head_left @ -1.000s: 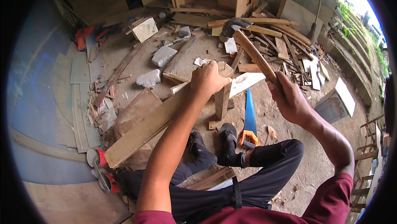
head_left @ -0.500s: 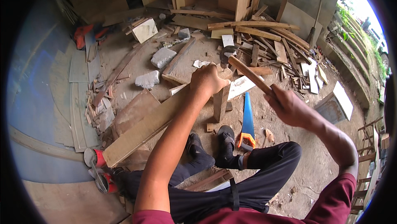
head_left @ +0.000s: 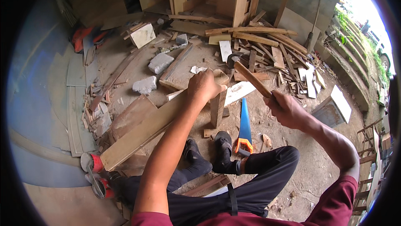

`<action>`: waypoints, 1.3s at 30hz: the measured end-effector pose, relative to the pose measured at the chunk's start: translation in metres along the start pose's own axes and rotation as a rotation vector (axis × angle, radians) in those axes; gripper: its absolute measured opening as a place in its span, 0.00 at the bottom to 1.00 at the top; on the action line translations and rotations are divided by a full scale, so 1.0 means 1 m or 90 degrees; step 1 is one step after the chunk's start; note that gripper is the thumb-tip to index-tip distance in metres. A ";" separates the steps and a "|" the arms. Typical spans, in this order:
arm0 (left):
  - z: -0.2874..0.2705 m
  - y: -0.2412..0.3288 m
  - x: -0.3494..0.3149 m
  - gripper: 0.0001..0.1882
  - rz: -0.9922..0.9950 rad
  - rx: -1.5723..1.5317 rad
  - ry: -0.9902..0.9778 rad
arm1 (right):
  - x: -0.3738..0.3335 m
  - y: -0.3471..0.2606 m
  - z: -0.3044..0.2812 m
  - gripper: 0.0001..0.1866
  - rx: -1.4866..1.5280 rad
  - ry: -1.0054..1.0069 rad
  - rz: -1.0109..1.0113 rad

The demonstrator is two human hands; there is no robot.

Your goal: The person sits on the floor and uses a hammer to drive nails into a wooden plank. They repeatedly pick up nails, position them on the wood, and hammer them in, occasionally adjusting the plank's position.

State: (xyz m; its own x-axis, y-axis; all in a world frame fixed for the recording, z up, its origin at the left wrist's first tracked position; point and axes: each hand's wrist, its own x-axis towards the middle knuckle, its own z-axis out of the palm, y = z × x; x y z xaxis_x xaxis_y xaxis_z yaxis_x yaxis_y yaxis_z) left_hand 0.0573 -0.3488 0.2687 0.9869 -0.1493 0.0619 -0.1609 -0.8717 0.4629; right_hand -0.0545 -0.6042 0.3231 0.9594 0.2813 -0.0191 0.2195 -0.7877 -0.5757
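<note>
A long wooden plank (head_left: 144,132) slants up from the lower left, its far end by an upright wood piece (head_left: 216,110). My left hand (head_left: 204,85) is closed over the plank near that far end, thumb pointing right. In my right hand (head_left: 287,110) is the wooden handle of a hammer (head_left: 253,79). The hammer's dark head is raised just beyond and right of the plank's end, apart from it. Whether a nail stands under my left fingers is too small to tell. A blue handsaw (head_left: 245,121) with an orange handle lies on the ground right of my feet.
Grey concrete chunks (head_left: 161,63) lie beyond the plank. Scrap wood (head_left: 280,52) is heaped at the far right, near a white-faced box (head_left: 340,102). Red cans (head_left: 97,163) stand by the plank's near end. Tall boards (head_left: 241,0) lean at the back.
The hammer head has shifted right, away from the plank's end. My left hand keeps its hold on the plank. The whole view has shifted slightly.
</note>
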 end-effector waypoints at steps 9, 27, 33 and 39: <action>0.000 -0.003 0.003 0.35 -0.029 0.016 -0.037 | 0.008 -0.050 -0.034 0.13 0.257 0.231 -0.126; -0.002 0.010 0.001 0.31 -0.011 0.009 -0.014 | 0.014 -0.007 -0.021 0.15 0.204 0.197 -0.228; -0.001 0.006 0.001 0.31 -0.008 0.026 -0.001 | -0.005 -0.025 -0.025 0.20 -0.081 -0.103 0.162; 0.000 -0.007 0.006 0.56 -0.017 -0.011 -0.021 | 0.007 -0.076 -0.062 0.14 0.383 0.226 -0.031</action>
State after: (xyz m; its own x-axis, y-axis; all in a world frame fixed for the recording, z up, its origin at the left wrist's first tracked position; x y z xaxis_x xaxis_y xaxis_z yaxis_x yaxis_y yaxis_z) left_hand 0.0641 -0.3431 0.2661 0.9897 -0.1417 0.0197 -0.1338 -0.8674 0.4794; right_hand -0.0533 -0.5762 0.4173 0.9733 0.0325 0.2272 0.2260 -0.3097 -0.9236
